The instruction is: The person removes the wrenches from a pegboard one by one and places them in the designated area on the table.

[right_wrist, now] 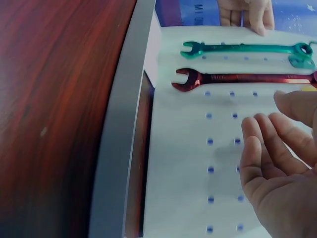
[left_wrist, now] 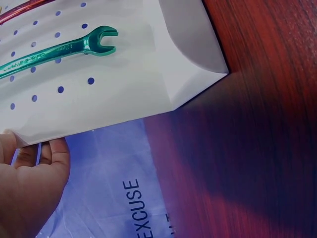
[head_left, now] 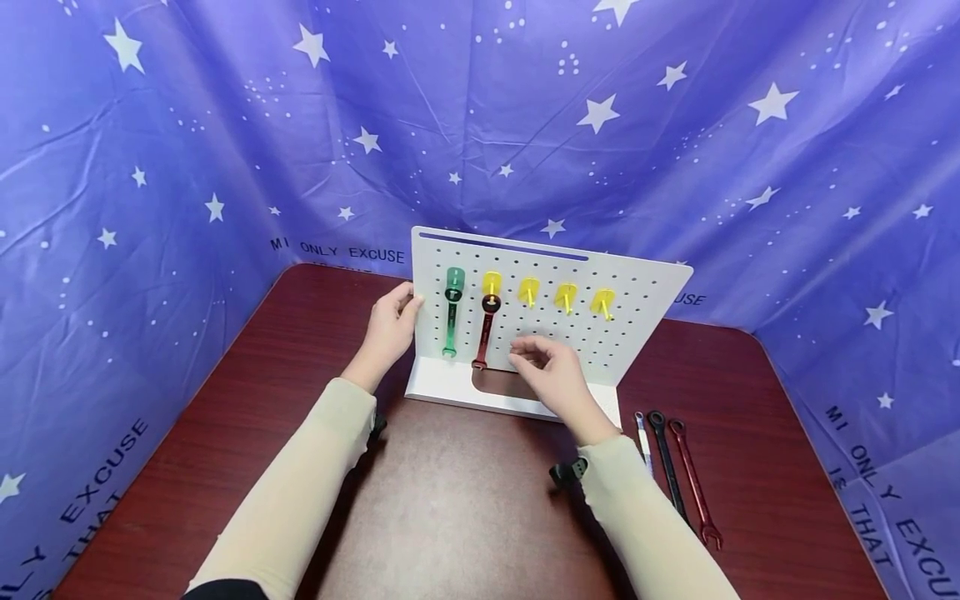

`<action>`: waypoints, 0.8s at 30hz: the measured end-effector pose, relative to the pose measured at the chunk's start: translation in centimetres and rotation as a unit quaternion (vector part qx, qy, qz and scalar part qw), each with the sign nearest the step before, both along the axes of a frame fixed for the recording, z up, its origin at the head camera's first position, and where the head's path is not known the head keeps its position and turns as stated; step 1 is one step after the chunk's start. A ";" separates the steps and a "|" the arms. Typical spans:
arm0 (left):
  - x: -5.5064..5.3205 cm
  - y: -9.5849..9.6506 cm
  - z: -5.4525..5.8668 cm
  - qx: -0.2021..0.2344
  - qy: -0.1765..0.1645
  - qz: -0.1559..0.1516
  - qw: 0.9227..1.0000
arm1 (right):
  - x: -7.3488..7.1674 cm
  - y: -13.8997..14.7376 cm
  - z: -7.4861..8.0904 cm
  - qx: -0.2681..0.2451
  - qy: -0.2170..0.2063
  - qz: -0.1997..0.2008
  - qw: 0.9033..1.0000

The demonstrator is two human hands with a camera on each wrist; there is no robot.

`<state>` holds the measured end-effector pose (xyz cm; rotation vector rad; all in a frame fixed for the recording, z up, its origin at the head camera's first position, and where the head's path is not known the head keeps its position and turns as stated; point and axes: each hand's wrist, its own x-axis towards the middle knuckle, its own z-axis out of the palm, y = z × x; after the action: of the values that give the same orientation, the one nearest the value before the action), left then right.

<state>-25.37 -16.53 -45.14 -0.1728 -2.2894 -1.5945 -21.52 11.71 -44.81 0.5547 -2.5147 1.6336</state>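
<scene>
A white pegboard (head_left: pixel 510 333) stands upright on its base, seen in all three views. My left hand (head_left: pixel 392 321) holds its left edge, thumb in front and fingers behind. A green combination wrench (head_left: pixel 451 325) hangs from a green hook (head_left: pixel 455 277) at the left. Beside it a red combination wrench (head_left: pixel 485 333) hangs from a yellow hook (head_left: pixel 492 282). My right hand (head_left: pixel 553 375) is in front of the board, to the right of the red wrench. Its fingers are loosely bent, and the right wrist view shows nothing between fingers (right_wrist: pixel 252 158) and thumb.
Three bare yellow hooks (head_left: pixel 566 297) project from the board's right half. On the dark red table (head_left: pixel 750 400), right of the board, lie a silver wrench (head_left: pixel 642 437), a black wrench (head_left: pixel 666 458) and another red wrench (head_left: pixel 696 483). A blue star-patterned cloth (head_left: pixel 480 125) surrounds the table.
</scene>
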 end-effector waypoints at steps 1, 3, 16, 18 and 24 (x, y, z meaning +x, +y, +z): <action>0.0 0.0 0.0 0.001 -0.001 0.000 1.000 | -0.3 -0.4 0.1 0.003 0.002 0.003 1.000; 0.0 0.0 0.0 0.001 -0.001 -0.001 1.000 | -0.7 -1.2 0.3 0.010 0.004 0.012 1.000; -0.1 0.0 -0.1 -0.003 0.000 -0.002 1.000 | -2.4 -3.8 0.8 0.046 0.011 0.036 0.998; -0.1 0.0 -0.1 -0.006 0.001 -0.003 1.000 | -2.4 -3.7 0.8 0.050 0.016 0.038 0.998; -0.1 0.0 0.0 -0.009 0.001 -0.002 1.000 | -1.9 -3.2 1.0 0.066 0.031 0.052 0.996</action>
<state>-25.47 -16.57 -45.18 -0.1832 -2.3051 -1.5751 -23.43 8.52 -43.83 0.7501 -2.6035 1.4643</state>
